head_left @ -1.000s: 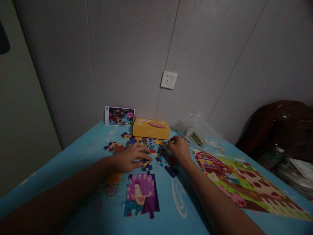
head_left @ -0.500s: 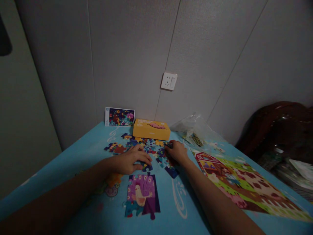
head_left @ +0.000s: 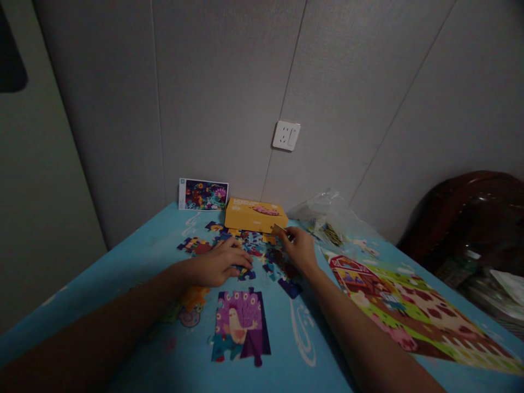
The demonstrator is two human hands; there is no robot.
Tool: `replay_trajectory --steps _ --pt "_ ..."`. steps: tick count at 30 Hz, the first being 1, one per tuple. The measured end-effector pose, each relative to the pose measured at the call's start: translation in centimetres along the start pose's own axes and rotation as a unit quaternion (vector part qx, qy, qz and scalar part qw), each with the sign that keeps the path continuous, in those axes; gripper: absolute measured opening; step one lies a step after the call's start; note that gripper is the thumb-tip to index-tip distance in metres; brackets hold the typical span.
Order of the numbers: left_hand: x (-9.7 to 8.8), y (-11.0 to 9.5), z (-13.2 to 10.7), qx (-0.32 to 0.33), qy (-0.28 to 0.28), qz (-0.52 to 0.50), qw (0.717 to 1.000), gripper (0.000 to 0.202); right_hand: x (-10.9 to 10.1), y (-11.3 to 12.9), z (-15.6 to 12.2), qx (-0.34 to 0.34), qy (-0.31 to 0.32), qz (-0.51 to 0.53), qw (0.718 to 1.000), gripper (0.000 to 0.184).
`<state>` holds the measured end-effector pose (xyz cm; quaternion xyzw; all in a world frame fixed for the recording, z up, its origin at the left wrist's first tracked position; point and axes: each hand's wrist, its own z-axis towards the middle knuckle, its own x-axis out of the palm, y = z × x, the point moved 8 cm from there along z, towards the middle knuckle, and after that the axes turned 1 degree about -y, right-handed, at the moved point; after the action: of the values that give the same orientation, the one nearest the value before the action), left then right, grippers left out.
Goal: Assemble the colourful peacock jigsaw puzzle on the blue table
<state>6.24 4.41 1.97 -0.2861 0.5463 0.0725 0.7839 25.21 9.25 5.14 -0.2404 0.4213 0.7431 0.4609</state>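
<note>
Loose puzzle pieces [head_left: 257, 248] lie in a heap in front of the yellow box [head_left: 256, 215]. My right hand [head_left: 299, 248] pinches one puzzle piece [head_left: 280, 228] between thumb and fingers, raised at the right end of the heap. My left hand [head_left: 224, 262] rests palm down on the heap's near left side, fingers stretched out over the pieces. Closer to me lies a joined block of pieces [head_left: 240, 327] showing a purple peacock. Part of the heap is hidden under my left hand.
A picture card [head_left: 203, 195] leans on the wall at the back left. Right of the box lies a clear plastic bag [head_left: 327, 224] with contents. A farm-scene puzzle [head_left: 409, 311] covers the right of the blue tablecloth [head_left: 282, 365]. A socket [head_left: 286, 135] is on the wall.
My right hand has lifted a puzzle piece up from the right side of the heap, toward the box. My left hand has barely shifted. The view has moved slightly.
</note>
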Motion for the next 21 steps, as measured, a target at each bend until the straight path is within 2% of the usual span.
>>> replay_trajectory --steps 3,6,10,13,17,21 --pt "-0.3 0.5 0.1 -0.023 -0.016 0.011 1.0 0.033 -0.1 2.3 -0.8 -0.067 0.004 0.089 0.994 0.029" --pt "-0.5 0.9 0.1 -0.038 -0.026 0.025 0.999 0.033 0.8 3.8 -1.6 -0.105 0.051 0.151 0.982 0.032" --pt "-0.5 1.9 0.1 -0.08 -0.033 0.039 0.995 0.034 2.1 4.2 -2.3 -0.102 0.129 0.211 0.963 0.036" --pt "-0.5 2.0 0.1 -0.08 -0.043 0.042 0.995 0.033 2.4 4.2 -2.5 -0.103 0.145 0.217 0.96 0.037" --pt "-1.8 1.4 0.2 -0.074 -0.12 0.02 0.99 0.025 2.3 4.5 -2.6 -0.106 0.128 0.239 0.957 0.033" --pt "-2.8 1.5 0.3 -0.12 -0.182 -0.082 0.973 0.029 2.1 5.5 -3.0 -0.131 0.126 0.235 0.955 0.032"
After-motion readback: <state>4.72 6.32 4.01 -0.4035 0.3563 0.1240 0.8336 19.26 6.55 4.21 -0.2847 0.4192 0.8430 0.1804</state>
